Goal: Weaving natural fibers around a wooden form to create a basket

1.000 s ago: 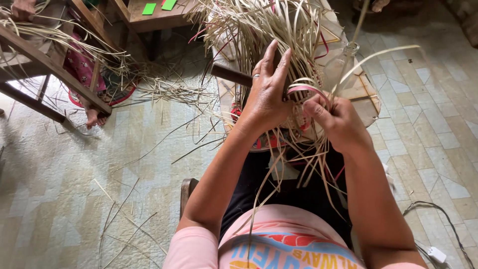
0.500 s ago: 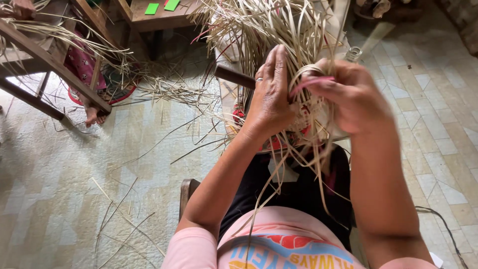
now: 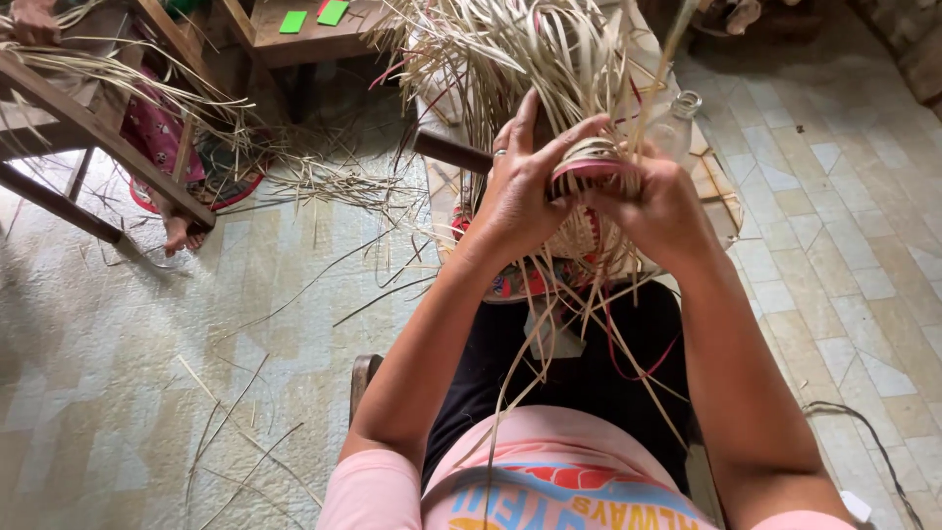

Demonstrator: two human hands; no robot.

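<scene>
Covering the room underfoot is a pale patterned floor (image 3: 147,373), giving way at far right to square tiles (image 3: 844,196). At far left a dark wooden frame (image 3: 88,128) is standing, dry straw draped over it, and a bare foot (image 3: 179,234) of another person is showing beneath it beside a red patterned cloth (image 3: 157,132). Loose straw strips (image 3: 324,182) are lying scattered across the floor. Behind them a wooden desk (image 3: 304,39) is carrying two green cards (image 3: 292,22). At centre, the left hand (image 3: 520,191) is pressing its fingers around a partly woven straw piece (image 3: 589,167), its grip closed on the weave. The right hand (image 3: 662,211) is clasping the same piece from the other side, grip closed on it. Long unwoven strips are fanning upward and trailing down over the lap, blocking the view of what lies beyond. A clear glass bottle (image 3: 682,118) is standing just behind the right hand. A cable (image 3: 863,432) is lying on the tiles at lower right.
</scene>
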